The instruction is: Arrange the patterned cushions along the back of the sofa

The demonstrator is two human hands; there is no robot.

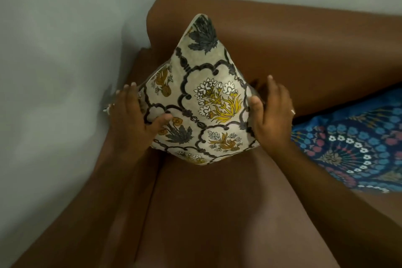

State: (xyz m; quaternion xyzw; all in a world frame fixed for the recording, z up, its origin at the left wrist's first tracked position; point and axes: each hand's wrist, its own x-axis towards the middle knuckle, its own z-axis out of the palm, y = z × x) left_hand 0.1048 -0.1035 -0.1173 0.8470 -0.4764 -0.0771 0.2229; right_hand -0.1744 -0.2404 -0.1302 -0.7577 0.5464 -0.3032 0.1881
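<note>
Pale grey-green walls meet in a corner behind a brown leather sofa (293, 54), whose backrest runs across the upper right and whose armrest (76, 213) runs down the left side. At that end of the seat stands a cream floral cushion (206, 98), printed with dark grey scalloped frames, grey leaves and yellow, ochre and white flower sprays. It is set on one corner like a diamond — its long diagonal runs roughly upright, the top corner pointing up against the backrest and the bottom corner resting on the seat near the armrest. Its printed face is turned toward the camera.

Both hands hold the cushion by its side corners. The left hand (132, 115) is clasped around the left corner, fingers curled behind the fabric and the thumb pressed onto the front face; a ring shows on one finger. The right hand (273, 113) closes on the right corner with its thumb on the front edge and its fingers loosely extended behind — a ring shows here too. Neither hand is spread wide; each grips cloth.

To the right, well apart from the cream cushion, a blue patterned cushion (356, 148) with small white, blue and red flowers lies against the seat and backrest, partly cut off by the frame's edge.
</note>
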